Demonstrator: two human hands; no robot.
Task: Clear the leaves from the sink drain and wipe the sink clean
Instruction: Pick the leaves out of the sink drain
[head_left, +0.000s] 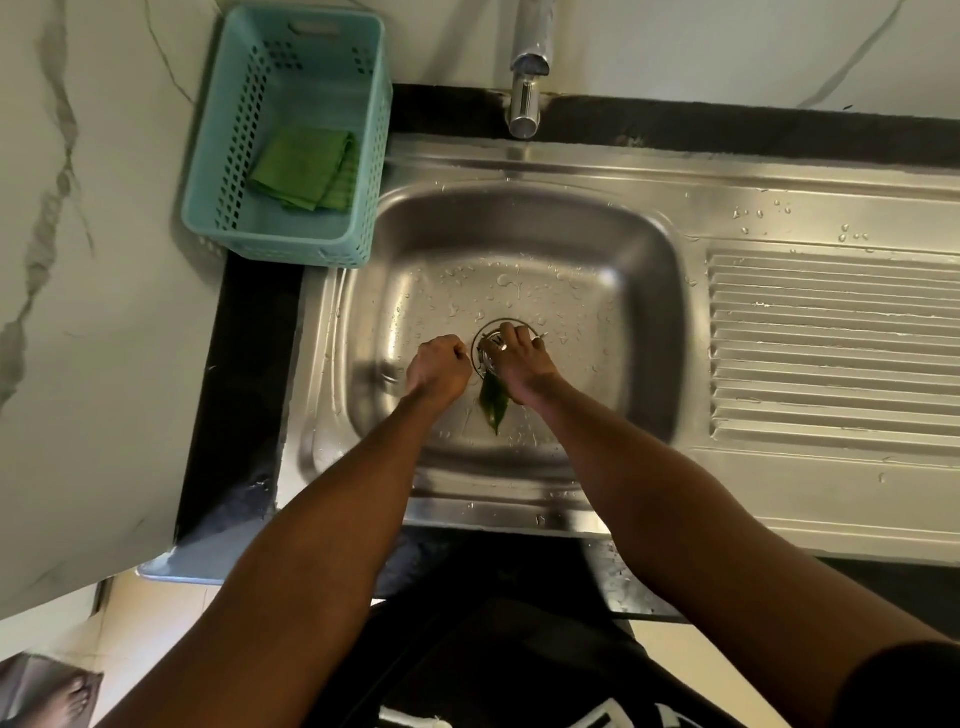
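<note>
A wet steel sink (644, 291) has a round drain (483, 332) in the middle of its floor. My right hand (524, 366) lies over the drain with its fingers curled down onto the strainer. A dark green leaf (493, 405) sticks out from under the thumb side of that hand and points toward the near wall. My left hand (439, 369) is a closed fist just left of the drain, touching the sink floor, with nothing visible in it. The drain's inside is mostly hidden by my right hand.
A teal plastic basket (311, 244) stands on the counter at the sink's back left corner, with a folded green cloth (306, 166) in it. A chrome tap (527, 83) overhangs the back rim. The ribbed draining board (831, 353) runs off to the right.
</note>
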